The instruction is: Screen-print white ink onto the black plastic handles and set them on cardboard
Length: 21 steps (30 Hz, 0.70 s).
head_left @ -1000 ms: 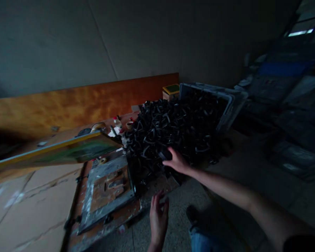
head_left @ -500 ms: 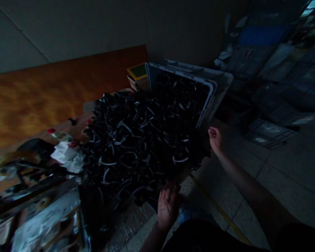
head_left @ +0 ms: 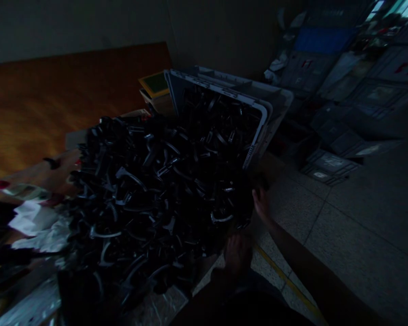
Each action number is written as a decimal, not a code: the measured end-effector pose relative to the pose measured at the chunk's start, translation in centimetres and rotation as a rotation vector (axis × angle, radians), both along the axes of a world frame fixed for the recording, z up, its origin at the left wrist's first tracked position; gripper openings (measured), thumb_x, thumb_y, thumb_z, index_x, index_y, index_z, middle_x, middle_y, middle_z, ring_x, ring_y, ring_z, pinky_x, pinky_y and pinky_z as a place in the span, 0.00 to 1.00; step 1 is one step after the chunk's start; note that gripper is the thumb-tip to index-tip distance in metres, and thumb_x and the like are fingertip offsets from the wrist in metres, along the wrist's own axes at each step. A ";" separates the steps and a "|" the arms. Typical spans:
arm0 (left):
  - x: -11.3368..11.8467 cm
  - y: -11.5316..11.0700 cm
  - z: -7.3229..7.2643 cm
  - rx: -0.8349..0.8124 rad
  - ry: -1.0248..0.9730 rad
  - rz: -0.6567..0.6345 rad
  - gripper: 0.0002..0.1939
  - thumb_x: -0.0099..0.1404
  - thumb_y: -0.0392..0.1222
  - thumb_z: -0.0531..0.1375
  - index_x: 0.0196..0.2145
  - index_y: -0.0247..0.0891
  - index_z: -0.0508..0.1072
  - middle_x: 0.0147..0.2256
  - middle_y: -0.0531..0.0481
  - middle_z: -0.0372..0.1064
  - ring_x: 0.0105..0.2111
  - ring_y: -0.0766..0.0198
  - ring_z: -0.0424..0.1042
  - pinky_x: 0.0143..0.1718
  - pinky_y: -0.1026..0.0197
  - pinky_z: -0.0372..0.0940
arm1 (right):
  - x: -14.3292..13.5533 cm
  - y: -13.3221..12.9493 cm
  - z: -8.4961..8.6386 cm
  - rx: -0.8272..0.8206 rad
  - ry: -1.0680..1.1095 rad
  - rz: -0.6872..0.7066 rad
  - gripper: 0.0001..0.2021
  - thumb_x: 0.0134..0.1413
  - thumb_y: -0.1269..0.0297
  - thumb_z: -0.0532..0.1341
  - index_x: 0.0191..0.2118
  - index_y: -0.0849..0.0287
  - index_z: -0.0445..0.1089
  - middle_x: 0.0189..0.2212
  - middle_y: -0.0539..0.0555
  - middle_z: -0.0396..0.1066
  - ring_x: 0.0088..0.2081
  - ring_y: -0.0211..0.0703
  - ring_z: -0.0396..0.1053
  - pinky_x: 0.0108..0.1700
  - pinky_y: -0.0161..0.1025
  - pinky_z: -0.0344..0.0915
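A large heap of black curved plastic-looking parts (head_left: 149, 190) covers the table; their exact kind is hard to make out in the dim light. My left hand (head_left: 237, 253) is at the near right edge of the heap, fingers stretched and lying together, with nothing visible in them. Further right, my right hand (head_left: 261, 206) reaches to the heap's right side, its fingers apart. Just beyond its fingertips is a small dark piece (head_left: 260, 180); whether the hand touches it is unclear.
A grey plastic crate (head_left: 270, 113) lies tipped on its side, with parts spilling from it. A yellow-edged box (head_left: 154, 86) stands behind. Crumpled white paper (head_left: 32, 219) lies at left. Stacked grey crates (head_left: 333, 163) stand on the tiled floor (head_left: 360, 217) at right.
The view has swung to the right and come closer to the heap. My right hand has lowered toward the heap's right edge, and its curled fingers have spread. My hands are nearer each other.
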State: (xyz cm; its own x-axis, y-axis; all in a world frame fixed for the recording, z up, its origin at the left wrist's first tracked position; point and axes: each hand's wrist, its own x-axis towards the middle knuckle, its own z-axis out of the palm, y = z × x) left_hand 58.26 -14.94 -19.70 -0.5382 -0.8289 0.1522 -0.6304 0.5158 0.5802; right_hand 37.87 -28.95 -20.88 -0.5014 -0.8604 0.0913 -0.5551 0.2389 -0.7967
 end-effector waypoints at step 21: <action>-11.7 -7.9 0.9 0.396 0.598 1.134 0.54 0.54 0.56 0.67 0.66 0.33 0.41 0.63 0.29 0.51 0.65 0.45 0.53 0.64 0.46 0.55 | -1.7 -4.2 4.9 0.494 -0.749 0.593 0.32 0.50 0.49 0.64 0.61 0.47 0.62 0.57 0.54 0.68 0.57 0.52 0.66 0.58 0.52 0.65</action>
State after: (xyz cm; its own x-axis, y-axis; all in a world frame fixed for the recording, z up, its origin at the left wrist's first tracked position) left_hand 46.59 -22.89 -18.78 0.5348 -0.8127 -0.2312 -0.1937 -0.3843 0.9027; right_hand 36.17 -33.19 -15.96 0.2242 -0.8422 -0.4904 -0.0994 0.4808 -0.8712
